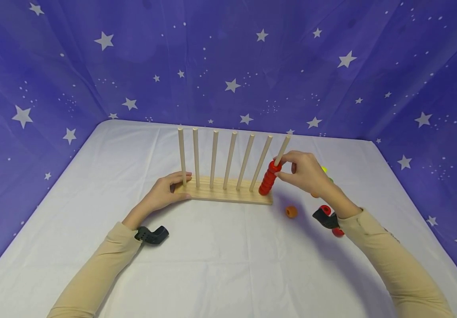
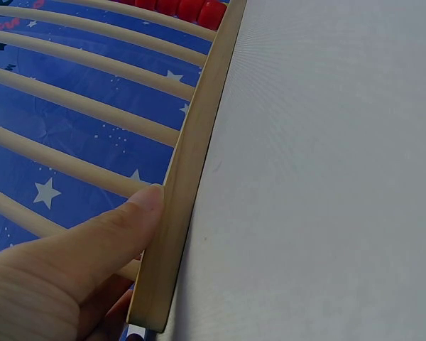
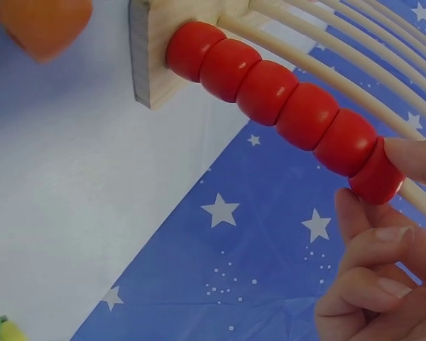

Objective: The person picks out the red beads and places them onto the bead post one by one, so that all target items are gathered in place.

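A wooden peg rack (image 1: pixel 220 192) with several upright rods stands on the table. My left hand (image 1: pixel 162 192) grips the left end of its base, the thumb (image 2: pixel 138 213) along the front edge and the fingers behind. On the rightmost rod sits a stack of red beads (image 3: pixel 266 92), one against another from the base upward. At its top my right hand (image 1: pixel 305 172) pinches the uppermost red bead (image 3: pixel 378 176) between thumb and fingers, with the rod passing through it. The other rods carry no beads.
An orange bead (image 1: pixel 291 212) lies on the white table right of the base. Loose red beads (image 1: pixel 337 232) lie under the right forearm, partly hidden. Green and yellow beads (image 3: pixel 13 332) lie farther right. A blue starry cloth (image 1: pixel 232 66) hangs behind.
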A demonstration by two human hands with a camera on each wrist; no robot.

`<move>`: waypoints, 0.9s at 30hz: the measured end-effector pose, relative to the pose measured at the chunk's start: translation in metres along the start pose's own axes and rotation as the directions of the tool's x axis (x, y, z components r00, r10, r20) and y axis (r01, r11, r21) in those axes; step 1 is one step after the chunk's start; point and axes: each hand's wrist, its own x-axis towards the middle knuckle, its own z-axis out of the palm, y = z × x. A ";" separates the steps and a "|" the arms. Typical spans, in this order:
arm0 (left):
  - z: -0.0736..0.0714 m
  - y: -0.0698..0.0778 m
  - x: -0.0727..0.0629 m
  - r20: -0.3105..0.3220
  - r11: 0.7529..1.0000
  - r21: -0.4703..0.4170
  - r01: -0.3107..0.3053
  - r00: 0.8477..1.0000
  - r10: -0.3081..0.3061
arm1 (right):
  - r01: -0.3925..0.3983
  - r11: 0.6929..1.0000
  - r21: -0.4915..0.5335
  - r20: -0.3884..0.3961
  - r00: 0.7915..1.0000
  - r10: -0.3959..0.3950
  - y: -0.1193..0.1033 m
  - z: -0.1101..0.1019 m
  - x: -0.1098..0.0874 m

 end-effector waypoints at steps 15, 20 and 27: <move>0.001 0.000 0.000 -0.014 1.000 -0.003 0.001 1.000 -0.002 | -0.023 0.999 -0.035 0.025 0.999 0.024 0.014 -0.004 -0.011; 0.000 0.000 -0.001 -0.011 1.000 -0.005 0.006 1.000 -0.006 | -0.056 0.998 -0.019 0.039 0.998 0.057 0.018 -0.006 -0.016; 0.000 0.000 0.000 0.002 1.000 -0.007 0.015 1.000 -0.015 | -0.099 0.995 -0.023 0.051 0.994 0.100 0.031 -0.007 -0.027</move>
